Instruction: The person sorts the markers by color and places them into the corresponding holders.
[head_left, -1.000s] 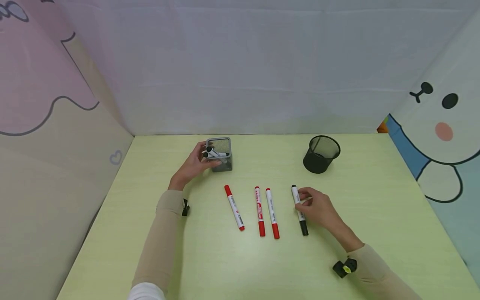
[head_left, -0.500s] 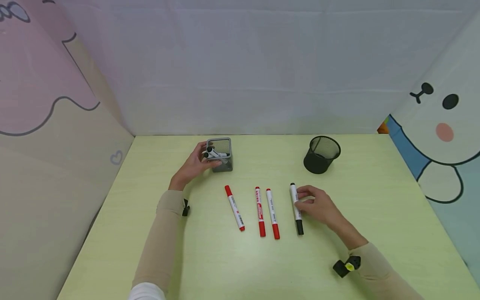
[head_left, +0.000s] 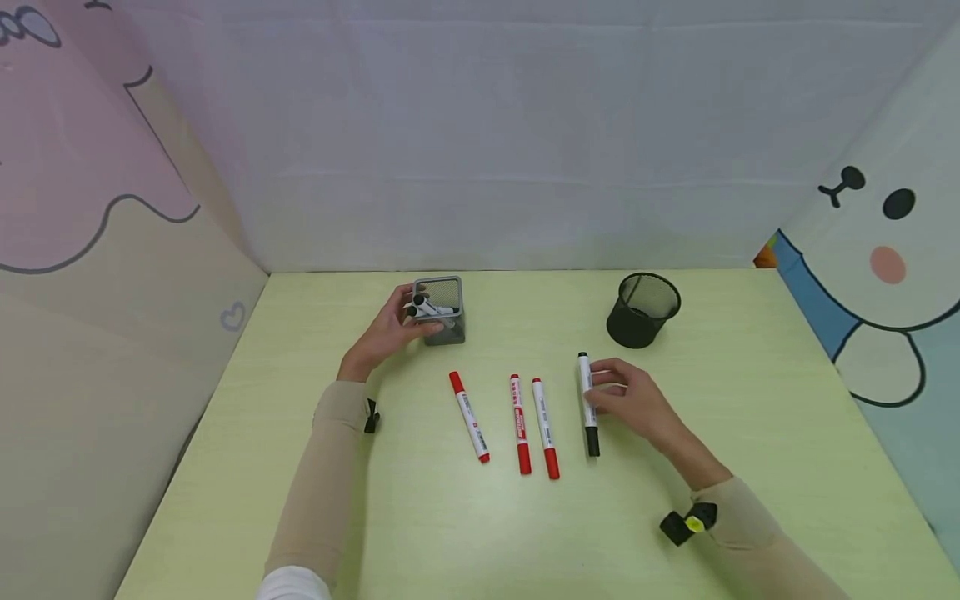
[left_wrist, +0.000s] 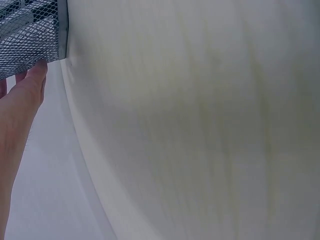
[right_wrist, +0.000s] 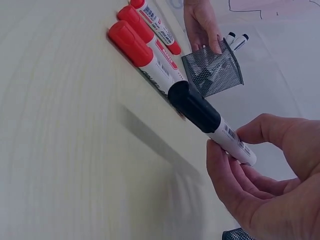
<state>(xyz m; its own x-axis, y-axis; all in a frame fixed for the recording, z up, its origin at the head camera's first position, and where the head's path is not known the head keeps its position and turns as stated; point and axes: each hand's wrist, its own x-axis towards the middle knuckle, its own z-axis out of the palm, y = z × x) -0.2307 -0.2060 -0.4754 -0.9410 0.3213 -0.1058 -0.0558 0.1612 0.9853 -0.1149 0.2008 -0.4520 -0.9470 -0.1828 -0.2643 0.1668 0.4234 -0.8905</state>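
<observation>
Black-capped marker (head_left: 590, 416) raised above the surface (head_left: 442, 533); carrying seems in hand.
It is pinched by the right hand (head_left: 636, 403), fingers (right_wrist: 223, 171) parted only by its width; a steady hold seems called for next. Since earlier, it has been shifted forward; the mesh holder (head_left: 452, 333) is still gripped by the left hand (head_left: 382, 337).

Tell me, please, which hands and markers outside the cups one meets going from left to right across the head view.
Left hand, first red marker, second red marker, third red marker, black marker, right hand.
</observation>
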